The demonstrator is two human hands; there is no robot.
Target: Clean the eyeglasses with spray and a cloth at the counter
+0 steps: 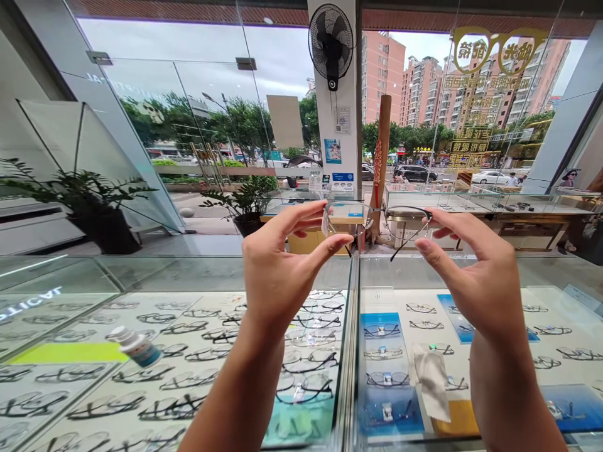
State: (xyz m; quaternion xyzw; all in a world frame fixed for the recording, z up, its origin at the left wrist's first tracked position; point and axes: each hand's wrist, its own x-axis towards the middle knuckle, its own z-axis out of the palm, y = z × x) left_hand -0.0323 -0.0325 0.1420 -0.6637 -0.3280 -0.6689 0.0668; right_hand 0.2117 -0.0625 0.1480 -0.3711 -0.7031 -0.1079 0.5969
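A pair of eyeglasses with thin rims and clear lenses is raised in front of me, above the far edge of the glass counter. My left hand grips its left end between thumb and fingers. With its fingertips by the dark temple hinge, my right hand grips the right end. One dark temple hangs down beside the right lens. Below my right hand, a grey lens cloth lies on the glass. To the left of my left forearm is a small white bottle with a blue label.
Glass display cases with rows of spectacle frames spread beneath my arms. A yellow item sits near the cloth. Farther off are another display counter, potted plants, a wooden post, a wall fan and large windows onto a street.
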